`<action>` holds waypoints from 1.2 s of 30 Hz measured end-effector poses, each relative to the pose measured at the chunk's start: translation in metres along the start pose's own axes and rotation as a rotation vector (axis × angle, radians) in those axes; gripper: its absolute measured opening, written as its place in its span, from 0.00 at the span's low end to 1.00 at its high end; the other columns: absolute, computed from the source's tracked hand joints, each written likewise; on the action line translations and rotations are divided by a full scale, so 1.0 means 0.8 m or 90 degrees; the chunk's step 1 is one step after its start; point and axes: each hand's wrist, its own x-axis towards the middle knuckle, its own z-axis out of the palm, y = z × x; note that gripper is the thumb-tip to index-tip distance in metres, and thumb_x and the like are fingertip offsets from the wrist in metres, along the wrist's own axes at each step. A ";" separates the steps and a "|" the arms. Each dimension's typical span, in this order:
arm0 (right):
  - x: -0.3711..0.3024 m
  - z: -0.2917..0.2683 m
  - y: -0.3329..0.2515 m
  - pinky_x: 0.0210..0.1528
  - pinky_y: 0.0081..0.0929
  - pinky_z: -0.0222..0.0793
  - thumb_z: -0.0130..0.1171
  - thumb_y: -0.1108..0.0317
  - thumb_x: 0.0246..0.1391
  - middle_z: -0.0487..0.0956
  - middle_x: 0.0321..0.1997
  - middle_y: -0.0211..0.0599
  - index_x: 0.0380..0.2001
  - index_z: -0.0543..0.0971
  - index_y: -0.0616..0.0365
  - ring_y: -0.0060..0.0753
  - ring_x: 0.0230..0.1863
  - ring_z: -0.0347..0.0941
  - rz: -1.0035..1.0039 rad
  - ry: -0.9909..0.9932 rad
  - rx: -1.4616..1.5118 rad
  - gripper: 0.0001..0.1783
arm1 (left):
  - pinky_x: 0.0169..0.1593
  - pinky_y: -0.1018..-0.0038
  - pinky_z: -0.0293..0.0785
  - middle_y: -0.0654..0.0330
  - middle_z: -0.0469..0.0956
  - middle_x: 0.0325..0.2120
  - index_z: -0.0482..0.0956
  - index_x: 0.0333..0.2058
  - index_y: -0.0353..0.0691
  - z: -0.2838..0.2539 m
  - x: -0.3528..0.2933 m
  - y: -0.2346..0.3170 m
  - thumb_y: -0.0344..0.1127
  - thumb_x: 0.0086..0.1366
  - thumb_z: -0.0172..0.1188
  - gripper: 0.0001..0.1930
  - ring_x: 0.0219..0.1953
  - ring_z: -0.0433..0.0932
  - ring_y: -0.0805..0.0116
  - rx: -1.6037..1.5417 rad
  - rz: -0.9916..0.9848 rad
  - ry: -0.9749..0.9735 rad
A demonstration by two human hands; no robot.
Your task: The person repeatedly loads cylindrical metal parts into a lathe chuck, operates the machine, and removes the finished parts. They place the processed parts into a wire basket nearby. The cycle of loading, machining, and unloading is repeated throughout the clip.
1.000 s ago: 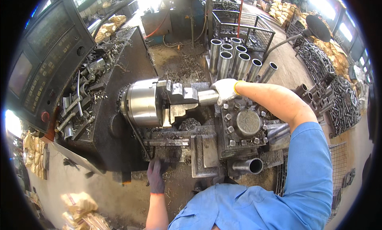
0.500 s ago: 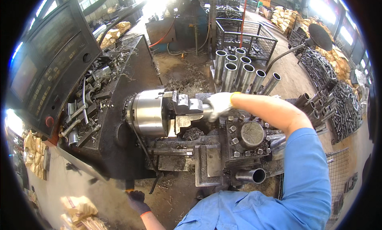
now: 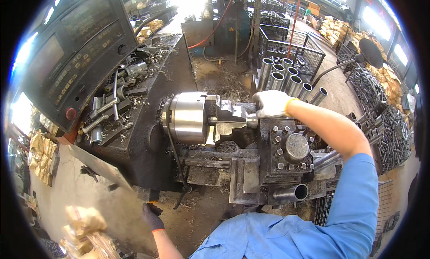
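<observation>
A shiny round metal workpiece (image 3: 252, 120) sticks out to the right from the jaws (image 3: 225, 110) of a lathe chuck (image 3: 189, 118). My right hand (image 3: 272, 103), in a white glove with a yellow cuff, has its fingers curled at the outer end of this workpiece. They hide part of the contact. Low on the left, my left hand (image 3: 153, 216) wears a dark glove with an orange cuff. Its fingers are bent closed beside a small yellow-orange part at the machine's lower edge; what they hold is hidden.
The bolted tool post (image 3: 296, 148) stands right of the chuck, with a loose tube (image 3: 291, 194) in front. Upright tubes (image 3: 277, 80) stand behind it. A control panel (image 3: 74, 57) and wrenches (image 3: 105, 107) are at left. A lamp (image 3: 371, 52) hangs at right.
The view has shifted, so the machine sits farther right in the picture. My right hand has slid slightly back, and more of the workpiece's end shows. My left hand stays low by the machine.
</observation>
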 end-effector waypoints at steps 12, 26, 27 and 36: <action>-0.385 0.100 -0.075 0.50 0.31 0.81 0.74 0.53 0.59 0.85 0.51 0.44 0.58 0.81 0.69 0.33 0.46 0.84 0.042 0.661 0.494 0.33 | 0.57 0.53 0.79 0.43 0.83 0.52 0.71 0.68 0.35 0.190 -0.050 0.404 0.42 0.74 0.59 0.28 0.54 0.84 0.46 0.575 0.976 0.062; -0.492 0.264 0.026 0.49 0.28 0.79 0.71 0.54 0.60 0.87 0.44 0.42 0.54 0.84 0.67 0.28 0.42 0.82 0.295 0.725 0.592 0.28 | 0.43 0.59 0.83 0.47 0.85 0.36 0.81 0.56 0.32 0.230 -0.151 0.317 0.34 0.66 0.65 0.22 0.37 0.85 0.51 0.398 1.022 -0.250; -0.483 0.273 0.047 0.50 0.29 0.79 0.71 0.50 0.60 0.88 0.46 0.43 0.54 0.84 0.67 0.30 0.42 0.83 0.288 0.736 0.569 0.31 | 0.44 0.60 0.83 0.52 0.83 0.33 0.81 0.57 0.35 0.213 -0.189 0.251 0.34 0.66 0.65 0.21 0.35 0.84 0.53 0.338 0.887 -0.370; -0.324 0.261 0.181 0.42 0.35 0.80 0.75 0.72 0.51 0.84 0.38 0.38 0.48 0.79 0.65 0.33 0.34 0.80 0.156 0.606 0.564 0.22 | 0.60 0.58 0.78 0.47 0.87 0.50 0.86 0.54 0.44 -0.096 -0.302 -0.197 0.57 0.69 0.59 0.26 0.56 0.85 0.48 0.670 -0.187 -0.332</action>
